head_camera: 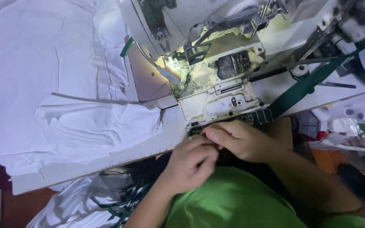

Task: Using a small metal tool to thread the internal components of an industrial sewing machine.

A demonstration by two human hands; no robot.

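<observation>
- Head view: the left hand (189,162) and right hand (237,139) are seen pressed together at the front edge of the sewing machine (216,90), fingers curled and closed; whether anything is pinched cannot be told.
- White fabric (60,84) is spread over the table (55,173), left of the machine.

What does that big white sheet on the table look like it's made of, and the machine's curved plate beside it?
The white sheet looks like soft, matte knit or woven fabric: it creases and folds loosely. The curved plate seems smooth metal with a dull sheen, catching the machine's lamp light. Neither hand touches them.
</observation>
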